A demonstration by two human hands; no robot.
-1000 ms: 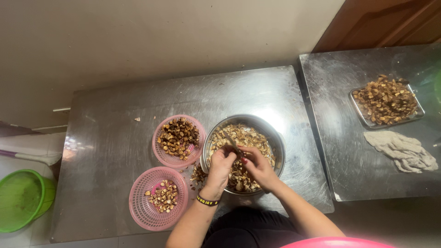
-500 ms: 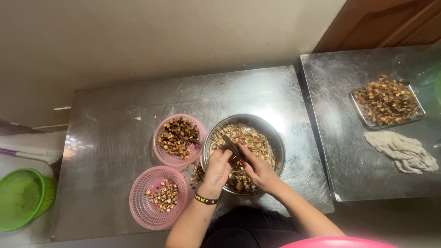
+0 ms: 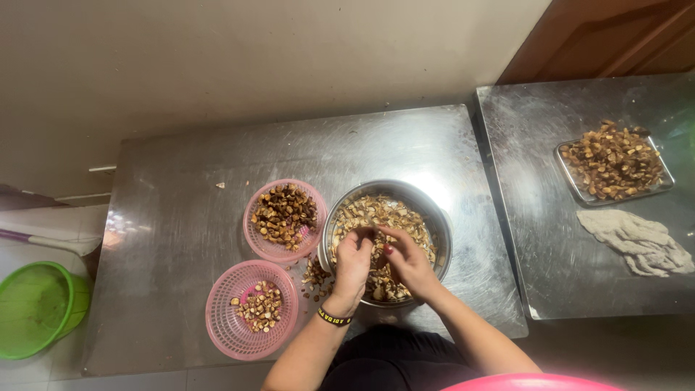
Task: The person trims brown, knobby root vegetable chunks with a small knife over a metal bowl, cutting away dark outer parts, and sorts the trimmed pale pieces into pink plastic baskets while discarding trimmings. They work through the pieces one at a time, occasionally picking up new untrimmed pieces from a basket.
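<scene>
Closely: the grip is described first, then what surrounds it.
Left hand (image 3: 353,259): fingers are curled down into the metal bowl (image 3: 443,226), closed around a small brown piece; a dark wristband is worn at the wrist.
Right hand (image 3: 407,262): fingertips are pinched against the same small piece, meeting the left hand over the bowl's middle; whether a tool is held cannot be told.
Piece in hand: mostly hidden by the fingers, so its exact shape cannot be told.
Handling: the brown pieces (image 3: 376,213) are judged light, dry and fairly firm, small enough to roll or slip from the fingers; each is best pinched at its sides between thumb and fingertips, one at a time.
Metal bowl: set near the front edge of the bench (image 3: 181,217), toward its right end; roughly filled with brown and tan pieces.
Spill: a few pieces are scattered on the bench just left of the bowl.
Upper pink basket (image 3: 284,219): touching the bowl's left side; dark brown pieces are heaped in it.
Lower pink basket (image 3: 250,310): near the front edge; a thin layer of smaller, paler bits is held.
Second bench (image 3: 550,275): a metal tray (image 3: 614,162) piled with similar pieces and a grey cloth (image 3: 637,242) are carried.
Floor, left: a green basin (image 3: 32,308) is seen.
</scene>
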